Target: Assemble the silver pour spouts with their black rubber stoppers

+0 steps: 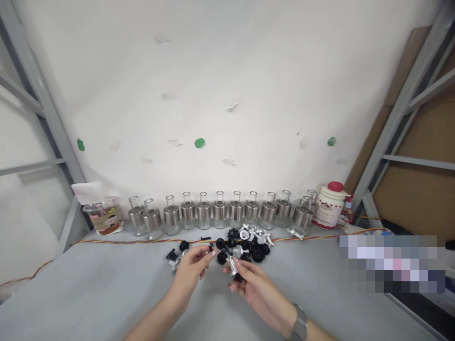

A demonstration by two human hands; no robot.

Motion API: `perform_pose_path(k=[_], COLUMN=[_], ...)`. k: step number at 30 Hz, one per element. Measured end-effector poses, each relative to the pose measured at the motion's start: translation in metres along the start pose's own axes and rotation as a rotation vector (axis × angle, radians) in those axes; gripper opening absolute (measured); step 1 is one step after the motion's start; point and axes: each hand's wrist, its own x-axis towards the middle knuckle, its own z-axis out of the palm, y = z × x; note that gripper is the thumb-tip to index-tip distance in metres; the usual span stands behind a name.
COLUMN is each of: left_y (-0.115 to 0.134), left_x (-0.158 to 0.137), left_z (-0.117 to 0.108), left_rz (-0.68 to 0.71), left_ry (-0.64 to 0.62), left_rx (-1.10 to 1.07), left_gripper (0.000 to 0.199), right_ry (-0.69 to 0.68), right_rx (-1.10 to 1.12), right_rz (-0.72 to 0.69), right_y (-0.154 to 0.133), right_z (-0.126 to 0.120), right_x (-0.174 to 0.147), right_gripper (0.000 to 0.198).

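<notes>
My right hand (254, 284) grips a silver pourer spout (232, 267) with a black base, its narrow end tilted up and away. Close by on the left, my left hand (192, 265) pinches a small black part (211, 247) between thumb and fingertips; its exact kind is too small to make out. Just beyond both hands lies a heap of black stoppers (258, 253) and silver-white spout pieces (253, 233). A few more black and silver pieces (172, 255) lie left of my left hand, partly hidden by it.
Several glass bottles with steel sleeves (204, 208) stand in a row along the white wall. A cup of brown drink (103, 218) is at the left end, a white jar with a red lid (330, 206) at the right. A twisted red-yellow wire (128, 242) crosses the grey table.
</notes>
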Motion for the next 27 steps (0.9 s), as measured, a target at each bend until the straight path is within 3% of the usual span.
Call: perform_pose_path(k=[3,5,12,20,27], left_y=[0.008,0.01,0.001,0.003,0.005], left_x=[-0.005,-0.007,-0.002,-0.002,-0.006], left_z=[0.0,0.001,0.003,0.003,0.006], left_rz=[-0.177,-0.247,-0.271,-0.3,-0.251], left_ry=[-0.054,-0.069,-0.134,-0.122,-0.175], left_rx=[-0.386,-0.517,-0.626,-0.606,-0.623], left_gripper=[0.022,0.019,0.019,0.022,0.016], right_ry=[-0.019,-0.032,-0.047,-0.05,-0.058], right_rx=[0.004,0.002,-0.03,-0.038,-0.034], right_rz=[-0.001,0.006,0.035,0.034,0.03], right_y=[0.002,0.003,0.006,0.006,0.002], right_z=[-0.001,-0.003,-0.003,-0.004,0.003], right_x=[0.001,0.001,0.002,0.004,-0.001], right_gripper=[0.022,0.023,0.029,0.03,0.033])
